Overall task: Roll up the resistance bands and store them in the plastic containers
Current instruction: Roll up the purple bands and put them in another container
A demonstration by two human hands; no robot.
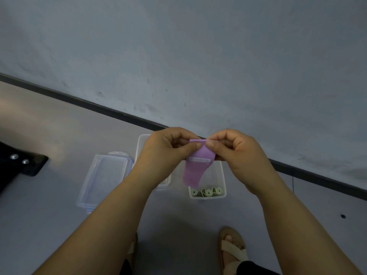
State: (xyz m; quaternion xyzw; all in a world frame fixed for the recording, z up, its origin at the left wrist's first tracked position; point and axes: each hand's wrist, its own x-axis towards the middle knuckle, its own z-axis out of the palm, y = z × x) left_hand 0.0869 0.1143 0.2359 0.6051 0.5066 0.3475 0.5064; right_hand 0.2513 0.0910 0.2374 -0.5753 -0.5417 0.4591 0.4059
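A purple resistance band point(193, 169) hangs in the air between both hands, its top end curled over. My left hand point(164, 153) pinches the band's top from the left, and my right hand point(238, 153) pinches it from the right, thumb tips almost meeting. Below on the floor stand two clear plastic containers. The right container point(221, 187) holds several rolled green bands point(206, 192) at its near end. The left container point(141, 143) is mostly hidden behind my left hand.
A clear lid with blue clips point(105, 179) lies on the grey floor left of the containers. A dark object with two metal studs point(21, 163) sits at the far left. The wall's black skirting point(99, 107) runs behind. My sandalled foot point(232, 249) is at the bottom.
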